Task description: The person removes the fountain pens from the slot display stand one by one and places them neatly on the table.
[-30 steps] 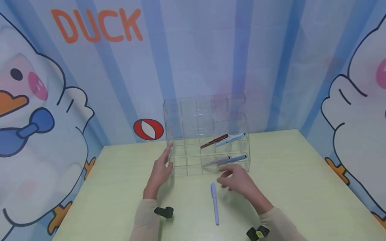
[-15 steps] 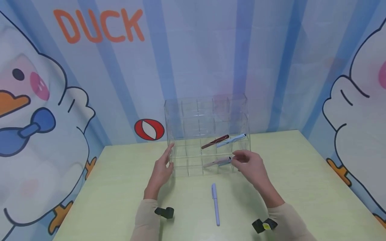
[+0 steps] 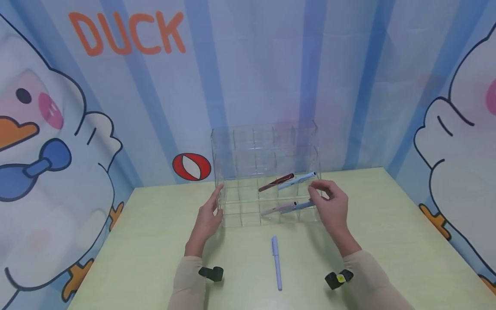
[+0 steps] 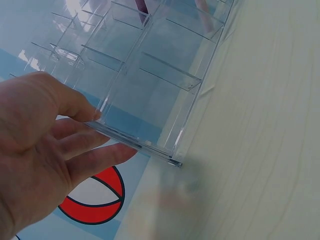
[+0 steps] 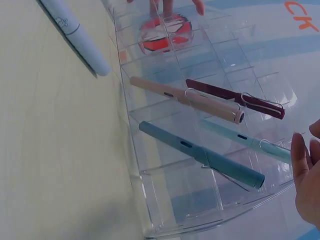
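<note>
A clear acrylic pen organizer (image 3: 248,202) with stepped compartments stands on the table. In the left wrist view my left hand (image 4: 50,135) grips its left side wall, thumb inside and fingers outside. My right hand (image 3: 332,206) hovers at the organizer's right side, fingers bent; no pen shows between them. In the right wrist view its fingertips are close to the cap end of a light blue pen (image 5: 230,132); contact cannot be told. A dark red pen (image 5: 220,92) lies beside that one. In the front row lie a pinkish pen (image 5: 200,102) and a blue pen (image 5: 185,145).
A lavender capped pen (image 3: 277,262) lies on the pale table (image 3: 240,275) in front of the organizer. Behind stands a blue striped backdrop (image 3: 255,77) with duck drawings and a red ball print (image 3: 191,166).
My right hand has moved from above the lavender pen to the blue pen's cap end, then up and right, away from that pen. My left hand stays on the organizer.
</note>
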Available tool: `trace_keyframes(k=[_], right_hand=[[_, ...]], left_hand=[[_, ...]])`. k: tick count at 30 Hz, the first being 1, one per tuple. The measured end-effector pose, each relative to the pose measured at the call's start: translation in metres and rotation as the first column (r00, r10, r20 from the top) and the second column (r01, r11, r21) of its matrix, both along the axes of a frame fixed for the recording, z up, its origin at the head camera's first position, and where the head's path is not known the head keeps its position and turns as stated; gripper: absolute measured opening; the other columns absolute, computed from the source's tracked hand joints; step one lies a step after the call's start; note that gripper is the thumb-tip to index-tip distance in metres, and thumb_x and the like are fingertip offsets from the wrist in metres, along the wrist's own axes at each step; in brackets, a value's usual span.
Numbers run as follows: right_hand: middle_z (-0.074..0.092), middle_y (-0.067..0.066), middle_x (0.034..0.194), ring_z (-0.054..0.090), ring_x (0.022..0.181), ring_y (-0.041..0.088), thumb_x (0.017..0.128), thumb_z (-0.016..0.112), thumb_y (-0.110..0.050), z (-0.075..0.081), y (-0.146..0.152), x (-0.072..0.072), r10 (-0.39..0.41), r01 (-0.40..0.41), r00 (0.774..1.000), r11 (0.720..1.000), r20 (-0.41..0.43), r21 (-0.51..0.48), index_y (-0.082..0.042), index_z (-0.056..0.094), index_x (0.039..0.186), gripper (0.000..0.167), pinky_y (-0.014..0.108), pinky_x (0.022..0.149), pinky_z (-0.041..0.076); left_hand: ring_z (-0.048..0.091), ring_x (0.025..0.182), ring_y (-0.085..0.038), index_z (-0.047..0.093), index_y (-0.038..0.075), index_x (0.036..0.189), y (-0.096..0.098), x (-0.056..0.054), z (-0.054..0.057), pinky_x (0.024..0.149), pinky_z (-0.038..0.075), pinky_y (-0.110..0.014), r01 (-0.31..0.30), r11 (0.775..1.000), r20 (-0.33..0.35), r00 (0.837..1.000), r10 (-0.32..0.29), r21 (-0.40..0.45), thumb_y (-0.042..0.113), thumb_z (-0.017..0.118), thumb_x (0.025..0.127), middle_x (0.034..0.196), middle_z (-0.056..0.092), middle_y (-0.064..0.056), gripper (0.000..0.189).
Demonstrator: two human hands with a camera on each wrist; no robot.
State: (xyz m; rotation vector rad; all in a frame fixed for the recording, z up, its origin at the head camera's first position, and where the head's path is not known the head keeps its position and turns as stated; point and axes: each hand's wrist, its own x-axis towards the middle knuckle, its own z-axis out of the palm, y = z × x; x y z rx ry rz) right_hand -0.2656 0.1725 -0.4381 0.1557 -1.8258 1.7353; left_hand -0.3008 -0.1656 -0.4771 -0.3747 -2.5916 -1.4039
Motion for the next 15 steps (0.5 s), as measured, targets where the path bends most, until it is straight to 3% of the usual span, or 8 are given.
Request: trace_keyframes(k=[5, 10, 15], right_hand=[[0.068, 0.024, 0.103, 0.067, 0.088, 0.002, 0.090, 0.066, 0.008, 0.004, 0.003, -0.005, 0.025, -0.025, 0.999, 0.999, -0.031, -0.021, 0.011, 0.067, 0.110, 0.020, 0.023, 0.069, 0.060], [0.067, 0.027, 0.104, 0.066, 0.087, 0.001, 0.089, 0.066, 0.008, 0.006, 0.005, -0.011, -0.019, 0.019, 0.999, 0.999, -0.028, -0.030, 0.012, 0.067, 0.109, 0.020, 0.020, 0.068, 0.059], [0.065, 0.029, 0.109, 0.066, 0.097, 0.013, 0.090, 0.066, 0.008, 0.021, 0.002, -0.005, -0.064, 0.065, 0.998, 0.998, -0.018, 0.017, 0.013, 0.065, 0.113, 0.024, 0.015, 0.072, 0.057]], left_hand=[[0.039, 0.141, -0.034, 0.028, 0.028, 0.159, 0.000, 0.000, 0.001, 0.110, 0.039, -0.048, -0.007, 1.000, 0.007, 1.000, 0.007, -0.001, -0.009, 0.057, 0.094, 0.160, 0.032, -0.010, 0.080], [0.038, 0.142, -0.033, 0.028, 0.028, 0.159, 0.000, 0.000, 0.000, 0.110, 0.039, -0.048, -0.008, 1.000, 0.004, 1.000, 0.008, -0.004, -0.010, 0.057, 0.094, 0.161, 0.032, -0.009, 0.081], [0.039, 0.141, -0.034, 0.029, 0.029, 0.159, 0.000, 0.000, 0.000, 0.110, 0.040, -0.048, -0.006, 1.000, 0.004, 1.000, 0.006, 0.001, -0.010, 0.057, 0.094, 0.160, 0.033, -0.009, 0.081]])
